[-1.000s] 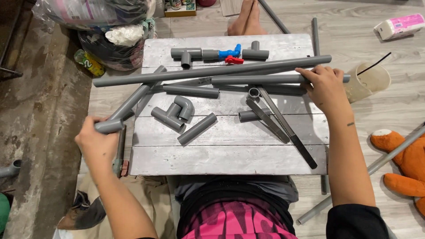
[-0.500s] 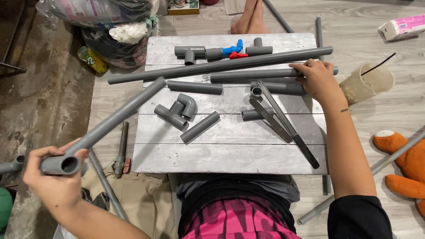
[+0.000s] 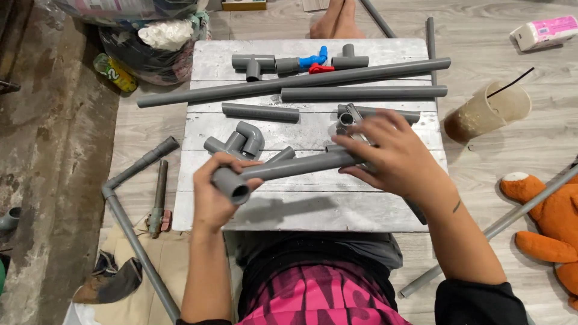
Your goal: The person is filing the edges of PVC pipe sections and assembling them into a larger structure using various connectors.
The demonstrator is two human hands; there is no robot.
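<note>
Low, whitewashed wooden plank desk (image 3: 313, 207) filling the middle of the head view, set on a pale wood-grain floor (image 3: 500, 54). Across its far half, a long grey plastic pipe (image 3: 289, 83) lying at a slant, and just beside it a shorter grey pipe (image 3: 364, 93) running to the right edge. Off the left edge, on the floor, an angled grey pipe assembly with an elbow joint (image 3: 123, 204). At right, an orange plush toy (image 3: 551, 219) — well apart from the desk.

Held above the near half of the desk: a grey plastic pipe with a socket fitting on its left end (image 3: 283, 168). Left hand (image 3: 214, 201) clenched around the socket end; right hand (image 3: 391, 159) closed over the other end, fingers wrapped on top.

Top right on the floor, a flat pink and white rectangular packet (image 3: 545, 31). Top left, a bulging dark plastic bag of rubbish (image 3: 153, 45), and against it a yellow and green crumpled can (image 3: 114, 72).

Right of the desk, a tan paper cup (image 3: 487, 111). On the desk, a short grey pipe piece (image 3: 260, 112), a grey elbow-and-tee fitting cluster (image 3: 238, 141), a grey tee fitting (image 3: 253, 63) — and, smallest, a blue and red valve (image 3: 316, 62).
</note>
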